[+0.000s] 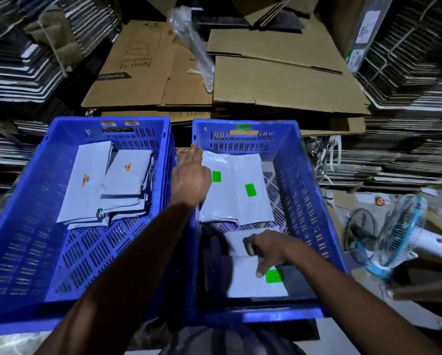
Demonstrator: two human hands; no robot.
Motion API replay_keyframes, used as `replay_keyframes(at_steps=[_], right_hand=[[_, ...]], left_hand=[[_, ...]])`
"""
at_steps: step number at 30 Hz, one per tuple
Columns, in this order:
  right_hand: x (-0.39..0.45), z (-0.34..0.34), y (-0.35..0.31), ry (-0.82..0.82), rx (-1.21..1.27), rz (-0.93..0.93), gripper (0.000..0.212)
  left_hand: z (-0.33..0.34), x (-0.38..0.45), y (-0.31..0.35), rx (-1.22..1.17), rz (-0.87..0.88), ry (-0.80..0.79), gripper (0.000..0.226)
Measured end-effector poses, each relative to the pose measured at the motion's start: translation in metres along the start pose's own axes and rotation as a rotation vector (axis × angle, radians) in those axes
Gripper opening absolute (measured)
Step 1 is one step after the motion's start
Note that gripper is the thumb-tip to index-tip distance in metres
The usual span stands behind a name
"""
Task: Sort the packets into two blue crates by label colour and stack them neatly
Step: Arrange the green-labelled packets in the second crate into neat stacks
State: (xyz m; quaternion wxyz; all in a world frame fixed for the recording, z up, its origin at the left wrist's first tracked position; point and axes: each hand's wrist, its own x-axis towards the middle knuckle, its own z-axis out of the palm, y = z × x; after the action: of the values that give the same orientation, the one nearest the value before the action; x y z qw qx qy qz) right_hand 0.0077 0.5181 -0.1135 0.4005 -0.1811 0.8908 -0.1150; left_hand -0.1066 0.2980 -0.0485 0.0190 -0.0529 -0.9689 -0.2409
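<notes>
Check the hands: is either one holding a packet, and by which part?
Neither plainly grips one. The right hand touches the near green-label packet on its top face; the left hand reaches open over the right crate.

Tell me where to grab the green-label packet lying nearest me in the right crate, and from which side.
Take the nearest green-label packet by its near edge, coming from above on your side. It lies flat, so probably slide fingers under and pinch. The right hand covers its far part.

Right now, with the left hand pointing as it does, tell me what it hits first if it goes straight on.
Probably the far wall of the right crate: the left hand reaches forward, fingertips already near that crate's far left corner. Depth is unclear.
</notes>
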Motion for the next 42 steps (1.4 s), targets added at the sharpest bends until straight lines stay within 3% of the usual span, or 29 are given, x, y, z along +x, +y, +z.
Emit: replay_keyframes(at_steps=[5, 12, 15, 18, 21, 23, 27, 30, 33, 35, 37, 39, 42], right_hand=[[-0.008, -0.002, 0.007, 0.068, 0.243, -0.086, 0.029], [-0.018, -0.013, 0.016, 0.294, 0.496, -0.064, 0.010], [-0.019, -0.014, 0.017, 0.353, 0.355, -0.073, 0.009], [-0.021, -0.015, 0.011, 0.331, 0.419, -0.127, 0.022], [-0.015, -0.021, 0.011, 0.486, 0.548, -0.144, 0.016], [-0.002, -0.027, 0.017, 0.678, 0.633, -0.080, 0.008], [0.025, -0.050, 0.019, 0.974, 0.868, 0.101, 0.017], [0.049, -0.074, 0.005, 1.036, 0.969, 0.196, 0.029], [0.082, -0.096, -0.011, 0.993, 1.058, 0.244, 0.019], [0.100, -0.106, -0.018, 0.891, 1.006, 0.291, 0.016], [0.111, -0.111, -0.019, 0.804, 0.808, 0.333, 0.030], [0.114, -0.111, -0.018, 0.858, 0.653, 0.319, 0.042], [0.123, -0.108, -0.015, 0.914, 0.417, 0.183, 0.042]], left_hand=[[-0.001, -0.001, 0.000, 0.012, -0.001, 0.004, 0.057], [0.000, 0.000, 0.000, 0.016, -0.006, 0.006, 0.057], [0.002, 0.001, -0.001, 0.010, -0.008, 0.005, 0.057], [0.002, 0.001, -0.002, 0.013, -0.005, 0.006, 0.057], [0.002, 0.001, -0.002, 0.010, -0.008, 0.005, 0.057], [0.002, 0.001, -0.002, 0.015, -0.007, 0.009, 0.057], [0.003, 0.002, -0.004, -0.003, -0.005, 0.014, 0.056], [0.005, 0.003, -0.006, -0.049, -0.003, 0.023, 0.055], [0.005, 0.004, -0.008, -0.078, -0.002, 0.034, 0.055], [0.006, 0.005, -0.008, -0.077, 0.000, 0.041, 0.055], [0.006, 0.005, -0.008, -0.065, 0.005, 0.048, 0.055], [0.007, 0.005, -0.009, -0.062, 0.009, 0.051, 0.055], [0.008, 0.006, -0.011, -0.088, 0.003, 0.053, 0.055]])
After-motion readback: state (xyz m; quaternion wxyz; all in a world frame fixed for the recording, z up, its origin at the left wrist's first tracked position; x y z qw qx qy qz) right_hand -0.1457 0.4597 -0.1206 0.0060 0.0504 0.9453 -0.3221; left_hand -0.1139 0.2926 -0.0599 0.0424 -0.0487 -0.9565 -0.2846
